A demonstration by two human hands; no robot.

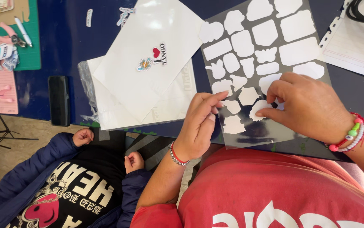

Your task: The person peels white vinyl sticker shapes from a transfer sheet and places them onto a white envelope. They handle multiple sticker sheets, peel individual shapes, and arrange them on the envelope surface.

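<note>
Lying near the worktop's front edge, the clear plastic sheet of white blank sticker shapes overhangs that edge slightly at its lower corner. The right hand pinches one white sticker between thumb and forefinger. The left hand presses closed fingertips on the sheet's left edge. Just left, a white paper sheet with two small colourful stickers overlaps a clear bag. A black phone lies at the front edge, with bare dark-blue worktop behind it.
</note>
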